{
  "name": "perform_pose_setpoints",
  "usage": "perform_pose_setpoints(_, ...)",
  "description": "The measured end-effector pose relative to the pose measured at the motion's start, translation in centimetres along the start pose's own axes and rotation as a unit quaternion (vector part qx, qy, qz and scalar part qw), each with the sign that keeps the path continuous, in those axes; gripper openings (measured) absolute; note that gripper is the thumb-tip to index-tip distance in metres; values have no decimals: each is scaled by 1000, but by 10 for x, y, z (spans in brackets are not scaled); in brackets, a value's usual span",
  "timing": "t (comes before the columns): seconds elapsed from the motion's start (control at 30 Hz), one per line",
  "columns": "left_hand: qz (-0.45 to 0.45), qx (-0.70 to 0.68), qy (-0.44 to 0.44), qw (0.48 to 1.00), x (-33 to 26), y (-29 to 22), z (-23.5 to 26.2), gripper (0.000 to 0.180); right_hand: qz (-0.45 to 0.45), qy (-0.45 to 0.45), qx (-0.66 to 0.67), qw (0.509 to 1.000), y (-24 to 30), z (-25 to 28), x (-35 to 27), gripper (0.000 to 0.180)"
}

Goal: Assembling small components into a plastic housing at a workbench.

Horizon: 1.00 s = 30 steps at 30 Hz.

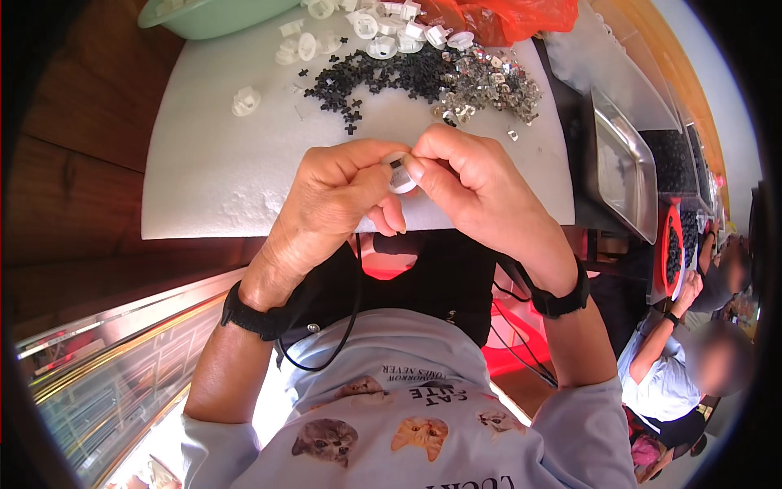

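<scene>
Above the near edge of the white counter (204, 175), a white disc (401, 181) is between the two hands, with a small dark piece (397, 164) upon it. The left hand (338, 187) and the right hand (472, 175) both make a pinching grip: thumb and forefinger of each are pressed on the disc, from its two sides. These fingers cover a part of the disc, so I cannot tell its whole shape.

Beyond the hands lies a heap of black crosses (371, 73), and to its right, touching it, a heap of shiny metal clips (497, 90). One loose clip (512, 135) lies nearer to the right hand. Behind these heaps are white caps (383, 47), many together; one single cap (246, 101) lies apart on the left.

At the far left corner stands a green basin (224, 23), and at the far right, behind the caps, a red bag (529, 20). Beside the right edge of the counter is a steel tray (621, 159). Farther to the right, two other people sit near a red tray (665, 257) with black parts.
</scene>
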<state>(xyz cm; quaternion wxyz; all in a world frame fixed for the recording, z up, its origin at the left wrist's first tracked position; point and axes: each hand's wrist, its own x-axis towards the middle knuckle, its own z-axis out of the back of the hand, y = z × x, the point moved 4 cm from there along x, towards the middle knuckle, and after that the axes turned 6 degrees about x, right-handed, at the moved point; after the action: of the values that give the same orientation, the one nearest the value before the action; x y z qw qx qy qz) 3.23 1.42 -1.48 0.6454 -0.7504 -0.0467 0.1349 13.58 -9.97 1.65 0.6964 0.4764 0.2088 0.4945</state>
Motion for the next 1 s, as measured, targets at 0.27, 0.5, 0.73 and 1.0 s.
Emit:
perform_pose_setpoints(0.27, 8, -27, -15, 999, -1, -5, -2, 25, -67, 4, 52, 996, 6, 0, -1, 14)
perform_pose_setpoints(0.5, 13, -15, -16, 1000, -2, -6, -7, 21, -100, 45, 41, 993, 6, 0, 1, 20)
perform_pose_setpoints(0.73, -41, -16, 22, 999, 1, -7, -11, 46, -85, 18, 69, 994, 21, 28, -1, 18)
perform_pose_setpoints(1.0, -31, -9, 5, 999, -4, -5, -9, 39, -87, -333, -70, 936, 37, 227, -19, 34)
